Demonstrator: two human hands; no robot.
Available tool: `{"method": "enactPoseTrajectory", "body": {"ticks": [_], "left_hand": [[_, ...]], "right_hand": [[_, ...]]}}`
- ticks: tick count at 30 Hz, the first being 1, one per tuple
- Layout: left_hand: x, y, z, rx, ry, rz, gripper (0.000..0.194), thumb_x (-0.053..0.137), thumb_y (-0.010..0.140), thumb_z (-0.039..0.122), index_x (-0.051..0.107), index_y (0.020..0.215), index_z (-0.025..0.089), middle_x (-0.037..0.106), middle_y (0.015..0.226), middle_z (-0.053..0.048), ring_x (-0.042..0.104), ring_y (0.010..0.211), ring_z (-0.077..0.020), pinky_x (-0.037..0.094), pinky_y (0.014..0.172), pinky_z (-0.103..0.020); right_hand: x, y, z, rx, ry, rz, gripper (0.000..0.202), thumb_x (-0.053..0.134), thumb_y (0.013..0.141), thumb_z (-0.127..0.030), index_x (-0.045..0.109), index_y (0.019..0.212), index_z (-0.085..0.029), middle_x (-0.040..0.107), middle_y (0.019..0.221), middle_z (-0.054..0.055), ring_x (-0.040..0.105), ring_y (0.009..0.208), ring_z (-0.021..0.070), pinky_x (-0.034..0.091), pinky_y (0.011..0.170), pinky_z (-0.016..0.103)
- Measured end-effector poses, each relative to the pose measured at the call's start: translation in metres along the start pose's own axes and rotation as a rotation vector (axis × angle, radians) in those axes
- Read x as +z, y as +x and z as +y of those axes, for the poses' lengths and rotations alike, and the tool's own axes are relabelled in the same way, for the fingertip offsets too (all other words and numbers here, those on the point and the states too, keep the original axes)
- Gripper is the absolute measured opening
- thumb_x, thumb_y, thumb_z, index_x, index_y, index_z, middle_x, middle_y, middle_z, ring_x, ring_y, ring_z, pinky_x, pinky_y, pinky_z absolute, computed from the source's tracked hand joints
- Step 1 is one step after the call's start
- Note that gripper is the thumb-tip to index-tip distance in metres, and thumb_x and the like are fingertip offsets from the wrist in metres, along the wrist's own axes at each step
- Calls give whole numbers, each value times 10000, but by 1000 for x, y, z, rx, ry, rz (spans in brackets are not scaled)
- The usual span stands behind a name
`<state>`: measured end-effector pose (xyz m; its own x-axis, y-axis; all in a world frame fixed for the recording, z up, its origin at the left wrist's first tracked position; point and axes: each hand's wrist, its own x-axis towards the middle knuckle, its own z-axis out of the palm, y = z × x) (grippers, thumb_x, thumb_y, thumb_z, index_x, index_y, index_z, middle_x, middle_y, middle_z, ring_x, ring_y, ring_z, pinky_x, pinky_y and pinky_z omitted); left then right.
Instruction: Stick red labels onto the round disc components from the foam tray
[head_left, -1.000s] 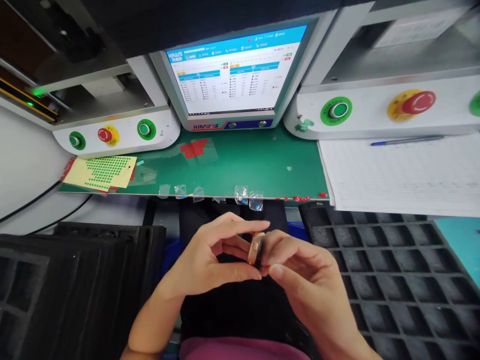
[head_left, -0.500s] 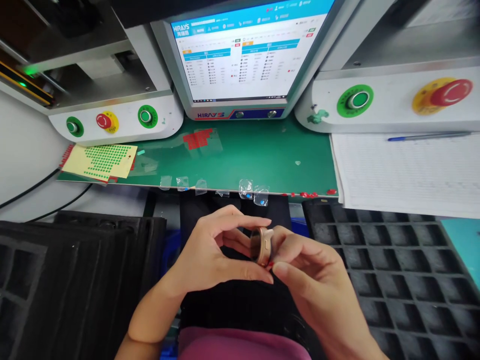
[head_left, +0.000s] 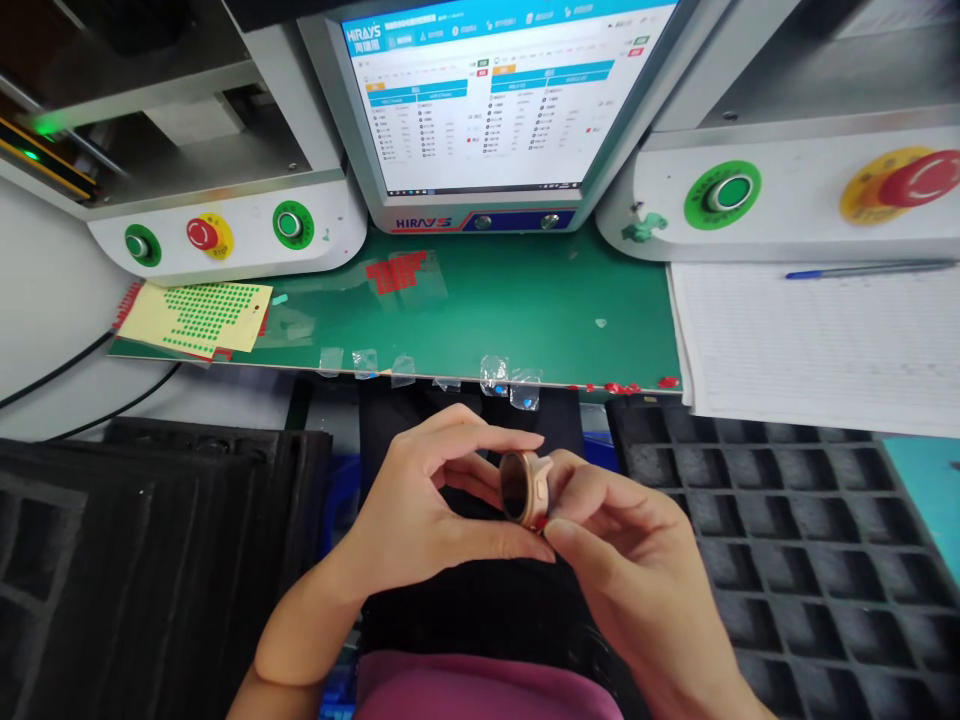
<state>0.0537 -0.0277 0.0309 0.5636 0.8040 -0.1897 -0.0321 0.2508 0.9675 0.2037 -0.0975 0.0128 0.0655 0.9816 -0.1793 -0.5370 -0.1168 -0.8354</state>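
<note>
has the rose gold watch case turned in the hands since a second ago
Yes. The rose gold watch case has rotated, its dark face now showing leftward; against the green mat it barely shifted.

A small rose-gold round casing (head_left: pixel 525 488), possibly a watch body, stands on edge, dark face turned left.

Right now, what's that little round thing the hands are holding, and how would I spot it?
Start at the big monitor, then drop past the green mat to the two hands meeting just below its front edge. Pinched between the left hand and right hand is a small round case. It is the only rose-gold thing here, with a dark hollow face, unlike the black trays at either side.
</note>
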Motion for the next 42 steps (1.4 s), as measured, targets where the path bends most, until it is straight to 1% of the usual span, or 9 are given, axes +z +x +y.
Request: {"method": "enactPoseTrajectory", "body": {"ticks": [11,19,26,30,32,35,38,40,42], "left_hand": [[2,1,3,18,11,31,605,935,532,109,774,1064,349,607,905,31,695,753,-91,613,722,-169],[2,1,4,91,63,81,598,939,508,98,781,1050,292,619,868,18,693,713,-105,627,685,-198],[-1,-4,9,-18,-18,12,580,945,472,81,797,993,289,566,816,31,664,597,-90,588,539,-171],[-5,-1,6,-89,-145,-93,578,959,465,124,797,996,289,583,853,27,680,594,-90,590,585,-182],[-7,0,3,-123,-258,-158,550,947,539,190,785,1054,295,618,879,8,693,624,-101,598,621,-204],[-6,0,-2,-187,-421,-195,410,839,743,321,756,1142,282,681,836,-31,704,662,-128,592,621,-222],[-1,-3,-7,-217,-478,-152,302,695,885,377,758,1145,237,727,880,-80,673,626,-107,546,561,-188],[5,-5,-9,-207,-468,-103,294,626,932,380,758,1124,200,723,899,-92,616,571,-72,502,516,-159],[11,-7,-11,-195,-441,-57,321,578,955,405,745,1084,164,693,872,-82,559,533,-55,472,479,-150]], "right_hand": [[4,0,1,-7,23,37,185,726,819,-128,689,660,-215,613,718,-16,627,707,89,538,686,178],[7,3,3,51,145,60,161,795,776,-188,706,644,-206,618,704,-4,629,701,114,561,715,242],[16,8,2,246,409,57,491,919,575,-194,431,624,-185,500,593,-69,546,535,85,506,498,181],[17,7,2,290,454,-70,457,879,668,-221,423,684,-207,511,574,-83,496,426,63,406,351,124],[14,7,3,249,447,-103,388,848,725,-271,464,725,-219,509,571,-81,475,404,68,353,312,118],[6,7,4,-23,269,53,261,802,787,-319,568,754,-209,501,615,-57,503,490,75,441,413,147],[-2,7,6,-283,-7,286,87,758,836,-242,676,827,-214,603,773,0,601,704,100,544,679,196],[-3,6,10,-302,-112,305,85,715,880,-246,716,964,-246,681,956,38,659,898,143,557,832,244],[0,3,13,-239,-140,224,180,661,925,-284,712,1097,-271,705,1112,56,674,1026,180,563,905,293]]}}
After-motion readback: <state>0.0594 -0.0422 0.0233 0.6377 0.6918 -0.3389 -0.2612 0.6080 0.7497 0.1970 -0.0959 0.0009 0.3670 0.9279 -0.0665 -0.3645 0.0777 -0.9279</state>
